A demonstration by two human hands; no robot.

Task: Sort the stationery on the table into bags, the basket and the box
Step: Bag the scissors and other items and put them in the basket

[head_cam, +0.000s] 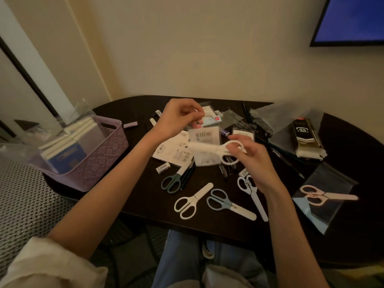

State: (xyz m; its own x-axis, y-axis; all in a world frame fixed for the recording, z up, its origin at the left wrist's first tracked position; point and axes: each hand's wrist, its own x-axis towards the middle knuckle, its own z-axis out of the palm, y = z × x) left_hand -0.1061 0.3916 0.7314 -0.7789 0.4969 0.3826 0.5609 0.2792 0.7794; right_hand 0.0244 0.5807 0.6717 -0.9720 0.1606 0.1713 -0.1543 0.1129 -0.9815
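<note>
My right hand (252, 161) holds white capped scissors (218, 150) by the handle loops above the dark table (145, 200). My left hand (178, 119) pinches the top edge of a clear plastic bag (204, 140) with a barcode label, which hangs behind the scissors. On the table lie white scissors (192, 201), grey-blue scissors (230, 204), pale blue scissors (252, 194) and dark green scissors (173, 181). Pink scissors (324, 196) lie on a clear bag (324, 201) at the right. A purple basket (99, 154) with notebooks stands at the left.
Erasers (163, 169), pens, pencils (291, 161) and packets are scattered over the middle and back of the table. A black pack of leads (305, 136) and crumpled clear bags (270, 119) lie at the back right. A patterned seat (22, 200) is left of the table.
</note>
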